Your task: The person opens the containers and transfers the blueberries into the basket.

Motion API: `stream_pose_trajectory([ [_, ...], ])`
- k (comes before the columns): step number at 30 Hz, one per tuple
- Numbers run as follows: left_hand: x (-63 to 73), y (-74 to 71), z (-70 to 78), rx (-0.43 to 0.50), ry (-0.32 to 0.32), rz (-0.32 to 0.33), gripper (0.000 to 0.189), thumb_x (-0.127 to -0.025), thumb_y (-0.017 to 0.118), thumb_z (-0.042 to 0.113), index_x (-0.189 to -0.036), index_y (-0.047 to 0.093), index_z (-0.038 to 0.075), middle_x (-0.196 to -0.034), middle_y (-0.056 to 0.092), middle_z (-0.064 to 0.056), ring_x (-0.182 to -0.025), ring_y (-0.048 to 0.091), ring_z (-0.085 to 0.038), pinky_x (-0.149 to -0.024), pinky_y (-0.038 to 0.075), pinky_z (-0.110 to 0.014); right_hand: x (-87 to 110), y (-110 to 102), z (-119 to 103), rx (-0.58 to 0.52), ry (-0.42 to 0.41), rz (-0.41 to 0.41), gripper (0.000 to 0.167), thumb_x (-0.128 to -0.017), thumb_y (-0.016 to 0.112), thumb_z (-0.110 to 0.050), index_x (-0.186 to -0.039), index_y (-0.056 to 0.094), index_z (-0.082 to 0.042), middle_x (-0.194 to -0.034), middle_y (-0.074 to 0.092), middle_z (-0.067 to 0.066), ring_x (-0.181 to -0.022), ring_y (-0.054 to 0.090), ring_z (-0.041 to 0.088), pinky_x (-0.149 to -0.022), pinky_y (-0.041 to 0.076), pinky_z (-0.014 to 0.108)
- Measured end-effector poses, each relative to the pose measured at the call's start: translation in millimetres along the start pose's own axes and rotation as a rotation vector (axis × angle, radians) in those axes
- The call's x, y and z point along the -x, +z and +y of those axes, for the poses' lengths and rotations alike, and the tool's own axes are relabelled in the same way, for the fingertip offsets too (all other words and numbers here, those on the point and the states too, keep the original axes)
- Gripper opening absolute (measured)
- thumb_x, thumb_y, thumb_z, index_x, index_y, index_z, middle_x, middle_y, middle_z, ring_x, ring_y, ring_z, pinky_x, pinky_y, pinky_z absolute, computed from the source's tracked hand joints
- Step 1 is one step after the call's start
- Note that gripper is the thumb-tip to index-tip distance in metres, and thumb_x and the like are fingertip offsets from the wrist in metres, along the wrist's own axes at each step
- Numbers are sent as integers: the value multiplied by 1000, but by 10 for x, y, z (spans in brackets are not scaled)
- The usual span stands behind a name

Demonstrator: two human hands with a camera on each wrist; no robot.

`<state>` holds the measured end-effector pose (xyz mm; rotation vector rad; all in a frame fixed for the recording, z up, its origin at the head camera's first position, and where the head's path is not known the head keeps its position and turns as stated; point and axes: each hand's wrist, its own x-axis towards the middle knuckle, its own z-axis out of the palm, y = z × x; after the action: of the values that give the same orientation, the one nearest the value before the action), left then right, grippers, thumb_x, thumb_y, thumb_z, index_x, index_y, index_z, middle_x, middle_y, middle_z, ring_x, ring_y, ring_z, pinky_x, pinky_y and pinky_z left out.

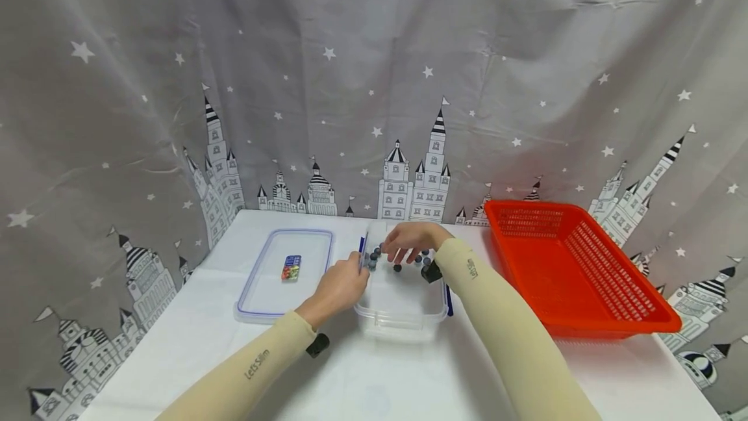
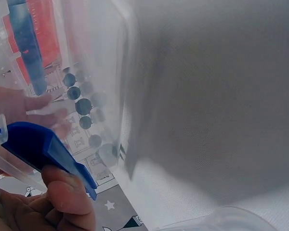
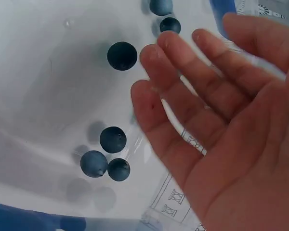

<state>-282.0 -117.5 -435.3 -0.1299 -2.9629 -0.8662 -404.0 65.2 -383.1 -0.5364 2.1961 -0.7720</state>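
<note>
A clear plastic container (image 1: 403, 322) sits on the white table with several blueberries (image 3: 122, 56) scattered over its bottom. My left hand (image 1: 337, 288) is at its left side, thumb and fingers pinching the blue side latch (image 2: 36, 144). My right hand (image 1: 413, 239) hovers inside the container, its fingers (image 3: 183, 86) slightly spread and bent, holding nothing. In the right wrist view, one blueberry lies just beside the fingertips and a cluster of others lies lower down. Through the clear wall, the left wrist view shows more blueberries (image 2: 83, 107) in a row.
To the left lies a clear lid (image 1: 269, 304) with a blue seal, bearing a small colourful label (image 1: 291, 267). A red plastic basket (image 1: 555, 278) stands to the right. Behind the table hangs a grey curtain (image 1: 350, 83) with castles and stars.
</note>
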Motion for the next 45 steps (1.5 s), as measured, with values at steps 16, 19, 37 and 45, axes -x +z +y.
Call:
stream_pose_trajectory([
  [16, 14, 2, -8, 16, 4, 15, 51, -102, 46, 24, -143, 45, -7, -101, 69, -20, -60, 57, -20, -52, 43, -34, 78, 191, 16, 236, 366, 303, 15, -96, 61, -14, -98, 69, 0, -70, 60, 5, -55, 53, 13, -54, 45, 25],
  [19, 12, 1, -4, 15, 13, 20, 51, -102, 46, 24, -142, 46, -7, -103, 69, -22, -62, 58, -21, -54, 45, -34, 55, 244, -3, 427, 395, 382, 17, -97, 61, -15, -102, 72, -4, -69, 56, 2, -60, 51, 14, -57, 42, 26],
  [37, 22, 1, -46, 12, 37, 43, 49, -102, 46, 25, -139, 49, -7, -111, 70, -24, -68, 61, -21, -62, 50, -37, 19, 351, -50, 444, 423, 511, 32, -98, 60, -17, -123, 69, 0, -103, 68, 12, -82, 59, 22, -72, 49, 33],
  [45, 30, 13, -40, 28, 37, 36, 48, -102, 47, 24, -139, 49, -6, -110, 70, -24, -67, 60, -20, -59, 48, -36, 65, 356, 38, 477, 347, 513, 29, -100, 56, -17, -119, 71, -1, -107, 71, 13, -82, 60, 22, -78, 51, 36],
])
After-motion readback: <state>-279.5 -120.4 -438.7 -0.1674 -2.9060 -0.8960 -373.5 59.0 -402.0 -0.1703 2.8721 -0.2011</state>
